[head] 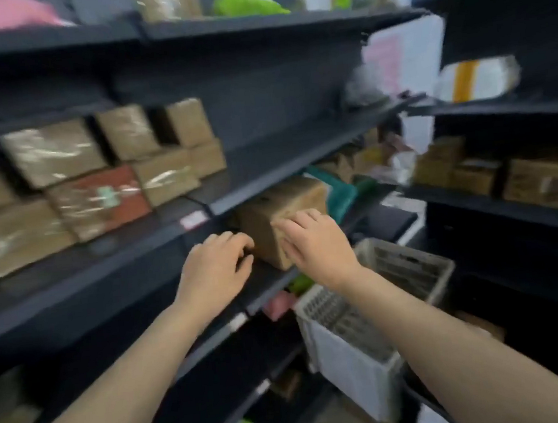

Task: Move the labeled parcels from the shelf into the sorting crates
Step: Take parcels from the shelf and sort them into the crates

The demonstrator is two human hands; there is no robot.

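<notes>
**Both hands at a cardboard box on the shelf**

The right hand [311, 239] lies with fairly straight, spread fingers flat against the near right face of a brown cardboard box [264, 219]. The left hand [218, 266] meets the box's lower left side with bent fingers; blur hides whether they actually grip it. The box sits between the two hands, at the front edge of the dark shelf [106, 281], not yet lifted.

It looks stiff and square-sided, probably of moderate weight, with dry card that should not slip. A palm on each opposite side, low down, seems the safest hold; the top may dent.

Just below the right wrist stands a pale slotted crate [340, 353], the likely destination.

No label shows on the box's visible faces. Just above the left hand a small pale tag [193, 219] is fixed to the shelf edge, too blurred to read. Farther up and left, a reddish box [97, 202] bears a green mark, also illegible.
</notes>
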